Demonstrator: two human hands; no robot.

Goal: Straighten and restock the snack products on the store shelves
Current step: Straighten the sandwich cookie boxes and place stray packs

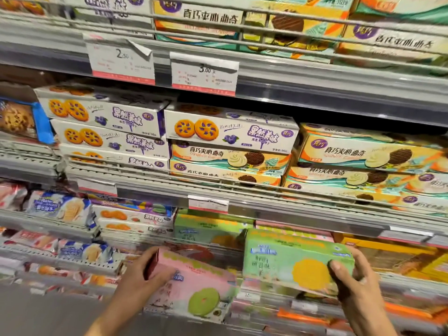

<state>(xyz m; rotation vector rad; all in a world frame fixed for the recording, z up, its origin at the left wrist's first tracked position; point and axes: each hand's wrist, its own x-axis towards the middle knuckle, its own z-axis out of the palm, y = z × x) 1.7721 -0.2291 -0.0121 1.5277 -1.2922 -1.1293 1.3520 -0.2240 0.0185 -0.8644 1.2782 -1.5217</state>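
Green box [294,261] w/ yellow cookie pic, in right hand [349,275].

**Item counts on the snack shelving**

Two hands appear at the bottom of the frame: the left hand [145,270] and the right hand [351,275]. Each holds one box, a pink box [194,284] and a green box [291,260].

Two price tags [121,60] with readable figures hang at upper centre.

On the middle shelf, four white blueberry-biscuit boxes [230,130] show their fronts: three stacked at left, one at centre. Under that one lie two orange sandwich-cookie boxes [230,157]; the stack at right shows at least three more, though blur prevents a firm count.
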